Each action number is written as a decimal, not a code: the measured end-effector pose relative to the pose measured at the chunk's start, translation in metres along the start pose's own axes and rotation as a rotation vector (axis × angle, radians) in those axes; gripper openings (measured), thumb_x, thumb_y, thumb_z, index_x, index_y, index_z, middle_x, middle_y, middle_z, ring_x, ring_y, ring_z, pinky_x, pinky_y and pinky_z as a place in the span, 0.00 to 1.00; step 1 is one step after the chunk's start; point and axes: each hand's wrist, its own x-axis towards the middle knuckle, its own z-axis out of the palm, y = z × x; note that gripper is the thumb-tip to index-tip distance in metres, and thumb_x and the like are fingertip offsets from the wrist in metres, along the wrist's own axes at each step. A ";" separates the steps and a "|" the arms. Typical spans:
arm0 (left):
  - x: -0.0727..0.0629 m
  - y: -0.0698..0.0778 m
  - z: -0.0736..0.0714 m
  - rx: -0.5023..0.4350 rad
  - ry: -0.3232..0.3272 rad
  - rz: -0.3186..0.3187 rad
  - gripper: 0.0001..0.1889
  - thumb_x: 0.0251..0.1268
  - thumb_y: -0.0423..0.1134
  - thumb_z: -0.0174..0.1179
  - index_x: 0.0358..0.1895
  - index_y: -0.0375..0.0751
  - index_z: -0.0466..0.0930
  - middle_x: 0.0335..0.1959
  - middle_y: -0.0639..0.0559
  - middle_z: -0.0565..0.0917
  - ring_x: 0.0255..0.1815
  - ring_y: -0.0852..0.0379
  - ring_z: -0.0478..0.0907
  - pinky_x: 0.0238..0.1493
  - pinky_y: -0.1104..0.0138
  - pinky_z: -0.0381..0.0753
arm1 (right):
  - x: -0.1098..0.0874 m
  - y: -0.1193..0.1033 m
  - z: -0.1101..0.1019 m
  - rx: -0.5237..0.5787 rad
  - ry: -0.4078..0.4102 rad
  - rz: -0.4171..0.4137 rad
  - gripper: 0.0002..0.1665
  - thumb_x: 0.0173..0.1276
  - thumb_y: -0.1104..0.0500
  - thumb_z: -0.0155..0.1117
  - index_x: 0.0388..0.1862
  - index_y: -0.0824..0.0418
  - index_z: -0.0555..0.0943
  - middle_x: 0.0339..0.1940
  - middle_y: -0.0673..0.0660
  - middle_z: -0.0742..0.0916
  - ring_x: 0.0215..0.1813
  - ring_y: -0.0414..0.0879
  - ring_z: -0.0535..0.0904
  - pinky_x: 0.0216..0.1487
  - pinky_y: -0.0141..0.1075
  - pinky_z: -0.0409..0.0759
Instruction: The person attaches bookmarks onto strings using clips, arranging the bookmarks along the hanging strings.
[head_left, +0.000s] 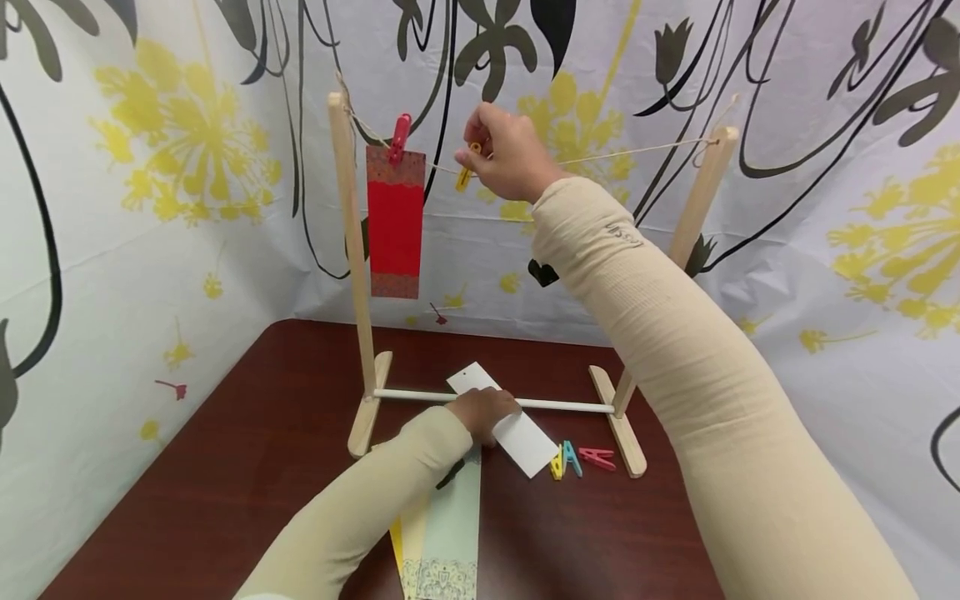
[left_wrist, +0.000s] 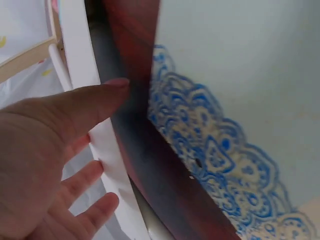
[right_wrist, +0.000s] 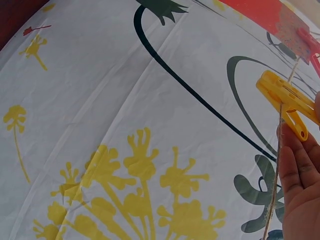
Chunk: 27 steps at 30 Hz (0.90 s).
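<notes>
My right hand (head_left: 513, 154) pinches a yellow clothespin (head_left: 462, 180) at the string (head_left: 622, 156) between two wooden posts. In the right wrist view, the string passes by the jaws of that yellow clothespin (right_wrist: 282, 95). Low over the table, my left hand (head_left: 483, 412) holds a narrow white card (head_left: 528, 448), which lies slanted across the frame's white rod. Thumb and fingertips of my left hand (left_wrist: 60, 130) overlap the card's strip (left_wrist: 112, 155) in the left wrist view. To the left, a red card (head_left: 395, 221) hangs from the string by a red clothespin (head_left: 400, 137).
Pale green (head_left: 453, 517), cream and yellow cards lie overlapping near my left forearm. Yellow (head_left: 557, 463), blue (head_left: 572, 458) and pink clothespins (head_left: 597, 457) lie by the right foot (head_left: 626, 433) of the frame. A patterned cloth (head_left: 247, 167) backs the dark table (head_left: 225, 467).
</notes>
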 end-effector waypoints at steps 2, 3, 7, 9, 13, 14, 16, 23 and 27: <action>0.000 0.000 0.002 0.037 0.002 0.015 0.30 0.57 0.39 0.70 0.64 0.49 0.73 0.63 0.56 0.74 0.62 0.57 0.71 0.57 0.67 0.72 | -0.001 0.000 -0.001 0.003 0.001 0.003 0.16 0.73 0.53 0.57 0.49 0.64 0.71 0.44 0.57 0.78 0.42 0.47 0.72 0.47 0.35 0.72; -0.001 0.000 0.002 0.041 0.001 0.029 0.27 0.60 0.40 0.68 0.64 0.49 0.73 0.63 0.56 0.74 0.62 0.57 0.71 0.58 0.67 0.71 | -0.001 0.000 -0.001 0.004 0.002 0.004 0.16 0.73 0.53 0.57 0.49 0.64 0.71 0.44 0.56 0.78 0.42 0.47 0.72 0.48 0.35 0.72; -0.003 -0.001 -0.002 -0.018 0.047 0.086 0.14 0.74 0.40 0.53 0.58 0.48 0.76 0.56 0.56 0.78 0.57 0.61 0.74 0.57 0.70 0.71 | -0.001 -0.001 -0.002 0.002 0.000 0.002 0.16 0.73 0.52 0.57 0.49 0.63 0.71 0.44 0.56 0.78 0.42 0.47 0.72 0.47 0.35 0.71; -0.004 -0.003 -0.009 -0.087 0.117 0.103 0.11 0.76 0.38 0.48 0.54 0.46 0.78 0.50 0.56 0.81 0.50 0.62 0.77 0.53 0.71 0.73 | -0.001 -0.001 -0.002 0.000 0.002 -0.001 0.16 0.73 0.53 0.57 0.49 0.63 0.71 0.43 0.56 0.78 0.41 0.47 0.72 0.47 0.35 0.71; -0.006 -0.008 -0.030 -0.239 0.338 0.024 0.10 0.75 0.32 0.48 0.50 0.43 0.78 0.42 0.53 0.80 0.41 0.59 0.77 0.44 0.67 0.76 | 0.000 0.000 -0.002 -0.004 0.010 -0.001 0.16 0.73 0.53 0.57 0.49 0.64 0.71 0.42 0.57 0.78 0.41 0.47 0.71 0.46 0.35 0.71; -0.007 -0.009 -0.036 -0.279 0.409 0.000 0.09 0.74 0.31 0.49 0.49 0.42 0.77 0.41 0.51 0.80 0.40 0.58 0.77 0.42 0.66 0.77 | 0.000 0.000 -0.003 -0.005 0.011 -0.001 0.16 0.73 0.53 0.58 0.49 0.64 0.71 0.43 0.57 0.78 0.41 0.47 0.71 0.46 0.35 0.71; -0.009 -0.011 -0.048 -0.364 0.560 -0.052 0.10 0.74 0.30 0.48 0.52 0.38 0.75 0.41 0.47 0.80 0.39 0.53 0.78 0.40 0.61 0.78 | 0.000 0.000 -0.003 -0.005 0.009 0.002 0.16 0.73 0.53 0.58 0.49 0.64 0.71 0.43 0.56 0.78 0.42 0.47 0.72 0.47 0.35 0.71; -0.011 -0.017 -0.079 -0.520 1.164 -0.190 0.18 0.77 0.31 0.40 0.63 0.25 0.60 0.42 0.28 0.77 0.29 0.36 0.77 0.34 0.47 0.77 | 0.000 -0.001 -0.005 0.018 0.015 0.003 0.15 0.71 0.55 0.60 0.48 0.64 0.72 0.45 0.57 0.80 0.45 0.47 0.74 0.50 0.36 0.72; -0.011 -0.019 -0.093 -0.484 1.408 -0.295 0.18 0.77 0.30 0.39 0.65 0.28 0.58 0.50 0.28 0.75 0.35 0.35 0.77 0.36 0.46 0.77 | 0.000 0.001 -0.005 0.038 0.049 -0.001 0.13 0.70 0.57 0.62 0.46 0.64 0.72 0.44 0.57 0.81 0.43 0.46 0.75 0.48 0.35 0.73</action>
